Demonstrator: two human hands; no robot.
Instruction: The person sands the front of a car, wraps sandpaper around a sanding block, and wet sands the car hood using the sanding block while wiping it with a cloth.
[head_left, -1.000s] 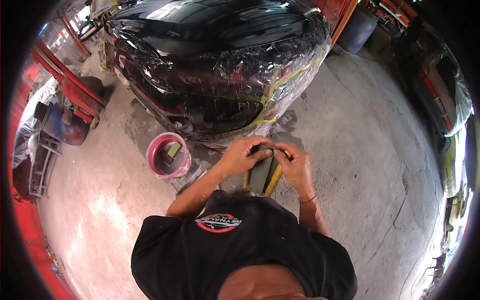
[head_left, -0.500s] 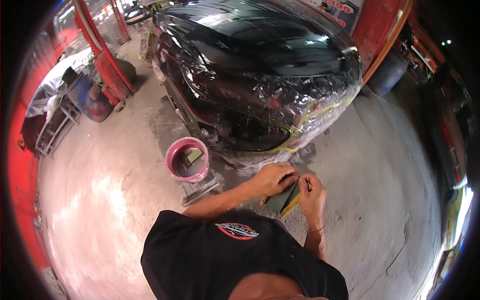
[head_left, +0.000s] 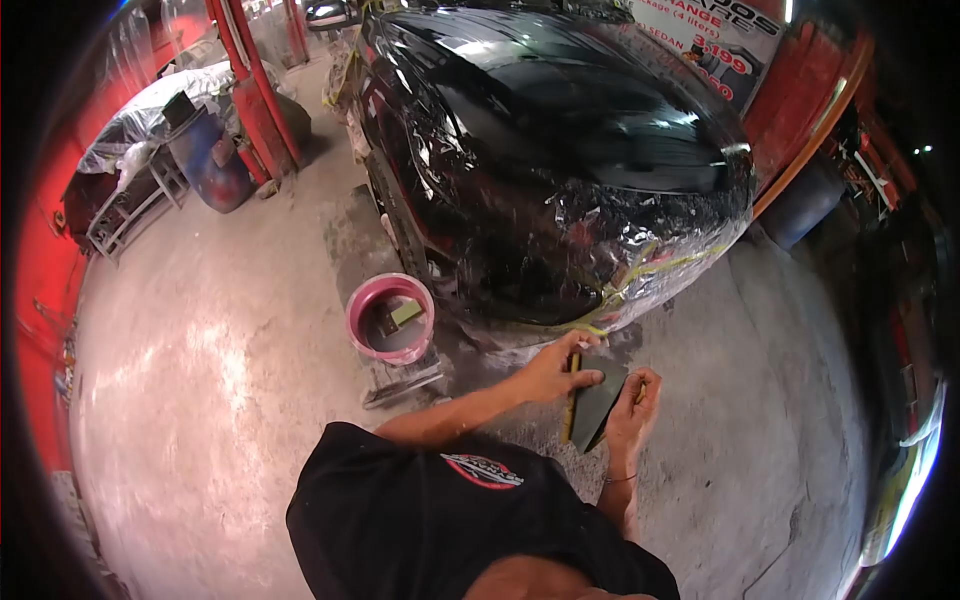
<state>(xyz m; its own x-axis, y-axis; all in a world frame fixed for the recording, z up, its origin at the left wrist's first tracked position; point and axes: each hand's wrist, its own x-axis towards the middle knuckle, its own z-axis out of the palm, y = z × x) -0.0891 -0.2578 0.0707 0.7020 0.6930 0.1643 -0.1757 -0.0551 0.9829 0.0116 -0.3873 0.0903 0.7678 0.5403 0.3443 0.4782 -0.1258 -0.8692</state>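
Head view: the left hand [head_left: 562, 370] and right hand [head_left: 630, 408] both grip a thin dark grey-green sheet [head_left: 600, 398] between them, apart from the glossy black car [head_left: 600, 120]. Clear plastic wrapping [head_left: 690, 285] is on; the sheet's handling appears unfinished.

1. Sheet [head_left: 598, 402], 4 o'clock: dark, matt, smooth, paper-like.
2. Bucket [head_left: 380, 290], 9 o'clock: pink plastic, residue-smeared.
3. Car bonnet [head_left: 590, 120], 1 o'clock: black, high gloss, mirror-like reflections.
4. Film [head_left: 600, 225], 2 o'clock: clear plastic, crinkled, shiny.
5. Floor [head_left: 760, 450], 4 o'clock: concrete, rough, cracked.
6. Shirt [head_left: 410, 515], 6 o'clock: black cloth, matt.
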